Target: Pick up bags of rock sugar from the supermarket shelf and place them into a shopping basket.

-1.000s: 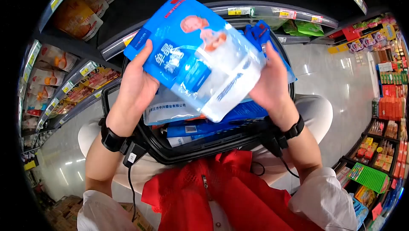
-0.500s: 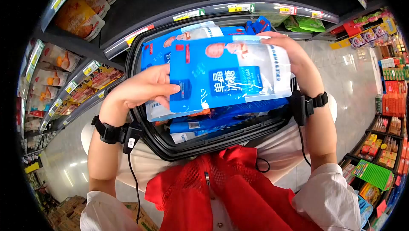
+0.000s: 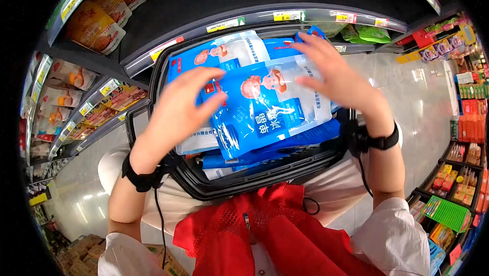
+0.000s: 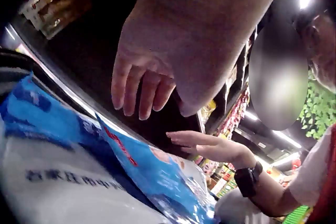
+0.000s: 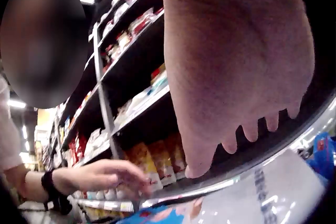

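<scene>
A blue and clear bag of lump sugar [image 3: 272,105] lies tilted on top of other blue bags in a black basket [image 3: 204,190]. Over its left end is my left hand [image 3: 178,110], fingers spread and relaxed. My right hand [image 3: 338,77] hovers above the bag's upper right end with its fingers apart. In the left wrist view the left hand [image 4: 157,61] hangs clear of the bag [image 4: 163,174]; the right wrist view has the right hand [image 5: 241,77] above the clear part of the bag [image 5: 262,192]. Neither hand grips anything.
A black shelf with price labels [image 3: 289,16] runs behind the basket. Yellow pouches [image 3: 97,26] stand on the left shelf, with more packets on lower shelves. Green packets [image 3: 365,32] lie at the shelf's right end. Racks of goods [image 3: 466,123] line the far right.
The lump sugar bag went from being held up and turned between both hands to lying on the other bags. Both hands have let go and lifted off it.
</scene>
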The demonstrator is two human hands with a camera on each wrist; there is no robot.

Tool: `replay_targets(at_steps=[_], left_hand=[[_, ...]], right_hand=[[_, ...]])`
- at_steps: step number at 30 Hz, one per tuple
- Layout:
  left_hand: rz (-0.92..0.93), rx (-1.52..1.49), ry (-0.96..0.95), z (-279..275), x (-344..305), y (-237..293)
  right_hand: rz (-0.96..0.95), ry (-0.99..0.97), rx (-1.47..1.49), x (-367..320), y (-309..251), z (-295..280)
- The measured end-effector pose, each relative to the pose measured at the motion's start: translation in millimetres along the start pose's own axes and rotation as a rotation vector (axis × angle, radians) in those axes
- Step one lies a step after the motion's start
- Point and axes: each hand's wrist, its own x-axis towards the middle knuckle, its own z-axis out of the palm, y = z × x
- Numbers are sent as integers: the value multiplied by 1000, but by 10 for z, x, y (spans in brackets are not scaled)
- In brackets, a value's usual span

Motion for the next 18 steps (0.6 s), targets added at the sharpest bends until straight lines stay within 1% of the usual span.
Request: replay_targets(at_steps=[2, 3, 5, 6, 11, 18], left_hand=[[149, 21, -162, 149, 52, 98], [150, 12, -172, 232, 81, 97], [223, 183, -271, 424, 102, 69], [223, 171, -273, 497, 113, 34], [232, 201, -365, 625, 144, -73], [215, 174, -441, 608, 200, -122]], right_hand=[[13, -163, -105, -18, -247, 34], [2, -197, -81, -21, -311, 85], [-1, -189, -82, -42, -331, 272], [-17, -161, -93, -41, -320, 351], [-3, -172, -57, -107, -342, 529], [-9, -194, -17, -85, -279, 538]])
